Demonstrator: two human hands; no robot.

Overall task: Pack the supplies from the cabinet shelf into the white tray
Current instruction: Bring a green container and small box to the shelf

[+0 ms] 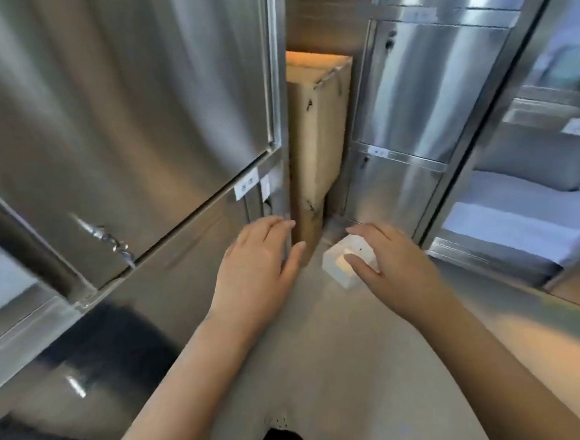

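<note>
Supply: a small white box (335,268), plain and rectangular, with softly rounded edges and a faint dark mark on its top face (motion blur makes any print unreadable).
Where: held in the air above the grey floor (325,348), in front of the gap between the steel cabinets, near the foot of the cardboard carton (314,142).
Right hand (394,264): grasps the white box, thumb across its top, fingers round its far side.
Left hand (257,266): released, fingers straight, held by the edge of the left cabinet (119,111); whether it touches cannot be told.
Carton: tall, brown, upright in the gap.
</note>
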